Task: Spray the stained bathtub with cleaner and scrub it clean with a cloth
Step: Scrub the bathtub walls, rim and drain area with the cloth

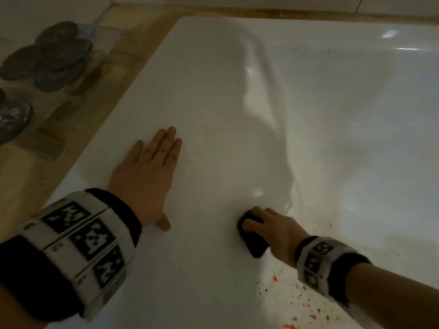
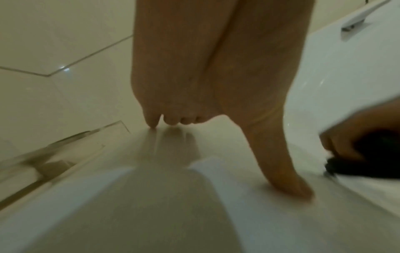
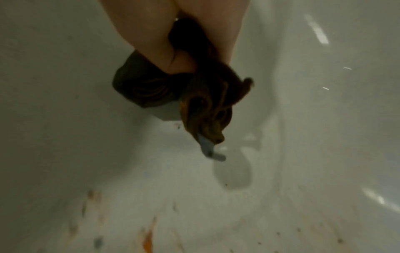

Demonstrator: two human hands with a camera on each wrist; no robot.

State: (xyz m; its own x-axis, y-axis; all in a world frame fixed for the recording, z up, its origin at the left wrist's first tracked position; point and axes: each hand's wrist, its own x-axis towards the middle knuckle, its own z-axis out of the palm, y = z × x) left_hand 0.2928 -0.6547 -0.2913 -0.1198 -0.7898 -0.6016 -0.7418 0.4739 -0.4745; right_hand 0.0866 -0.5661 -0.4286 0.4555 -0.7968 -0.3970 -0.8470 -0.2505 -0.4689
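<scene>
The white bathtub (image 1: pixel 332 115) fills most of the head view. Orange and dark stain specks (image 1: pixel 306 307) dot its near inner slope, seen too as stain specks (image 3: pixel 149 239) in the right wrist view. My right hand (image 1: pixel 266 224) grips a dark bunched cloth (image 1: pixel 253 241) and presses it against the tub's inner wall, just above the specks. In the right wrist view the cloth (image 3: pixel 173 92) hangs crumpled from the fingers, with a small blue tag at its end. My left hand (image 1: pixel 147 172) lies flat, fingers straight, on the tub's broad white rim (image 1: pixel 202 103); in the left wrist view its thumb (image 2: pixel 288 171) touches the rim.
A beige tiled ledge (image 1: pixel 35 176) runs along the left of the tub. On it stand clear holders with dark round stones (image 1: pixel 54 55). A pale tiled wall (image 2: pixel 54 51) rises behind the ledge. A chrome fitting (image 2: pixel 357 22) sits on the tub's far edge.
</scene>
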